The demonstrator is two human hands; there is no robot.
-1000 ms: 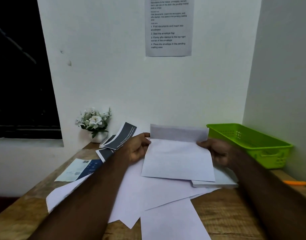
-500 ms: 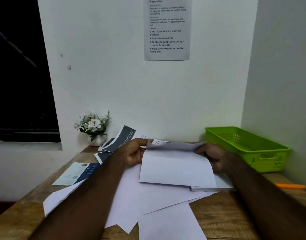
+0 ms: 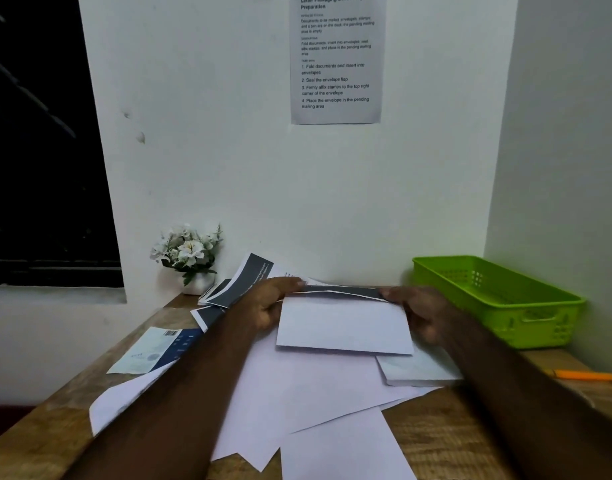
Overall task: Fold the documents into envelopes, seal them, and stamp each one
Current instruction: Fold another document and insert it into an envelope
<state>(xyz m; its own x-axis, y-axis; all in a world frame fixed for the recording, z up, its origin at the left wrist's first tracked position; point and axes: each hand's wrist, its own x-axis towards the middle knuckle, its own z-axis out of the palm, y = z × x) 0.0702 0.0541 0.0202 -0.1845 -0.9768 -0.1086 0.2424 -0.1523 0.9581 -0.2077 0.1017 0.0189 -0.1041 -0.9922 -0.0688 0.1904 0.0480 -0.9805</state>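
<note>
Left of the left hand (image 3: 269,303), a pot of white flowers (image 3: 188,258). Gripped a white envelope (image 3: 344,327) between both hands, left curled on its upper left corner, right hand (image 3: 418,313) on its upper right, over loose sheets (image 3: 315,386) on the surface (image 3: 443,441). Right of the right hand, a green basket (image 3: 498,299) and orange pen (image 3: 588,375).

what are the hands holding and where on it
Both hold one white envelope above the loose sheets. The left hand pinches its upper left corner and the right hand grips its upper right corner, along the flap edge.
</note>
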